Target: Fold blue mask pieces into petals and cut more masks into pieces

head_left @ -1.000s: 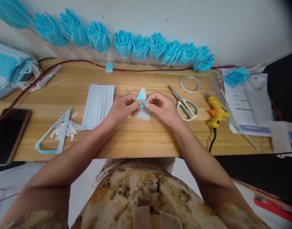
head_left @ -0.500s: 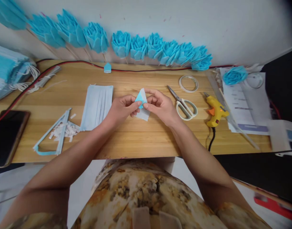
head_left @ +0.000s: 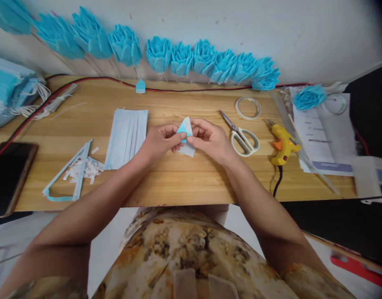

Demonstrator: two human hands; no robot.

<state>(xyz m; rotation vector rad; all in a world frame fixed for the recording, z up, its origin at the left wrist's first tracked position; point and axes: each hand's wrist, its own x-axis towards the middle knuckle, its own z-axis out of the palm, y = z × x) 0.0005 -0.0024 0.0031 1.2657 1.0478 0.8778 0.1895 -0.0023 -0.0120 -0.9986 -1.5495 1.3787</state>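
Between my two hands, just above the wooden table (head_left: 178, 187), is a small piece of blue and white mask fabric (head_left: 184, 126), folded to a point at its top. My left hand (head_left: 162, 141) pinches its left side with thumb and fingers. The right side is gripped by my right hand (head_left: 211, 140), its thumb near the left thumb. A white flap of the piece hangs below the fingers. Left of my hands lies a pleated pale blue face mask (head_left: 126, 139). Scissors (head_left: 240, 135) with white handles rest to the right, blades pointing away.
A yellow glue gun (head_left: 282, 143) and a roll of tape (head_left: 247, 108) lie at right. Blue fabric flowers (head_left: 203, 58) line the wall. Cut strips and white scraps (head_left: 85, 168), a phone (head_left: 11, 178) and bagged masks (head_left: 10, 91) are at left. A red-black cable (head_left: 97, 78) crosses the back.
Both hands keep hold of the fabric piece in nearly the same place; the fingers shift only slightly at the fold. The view has tilted a little.
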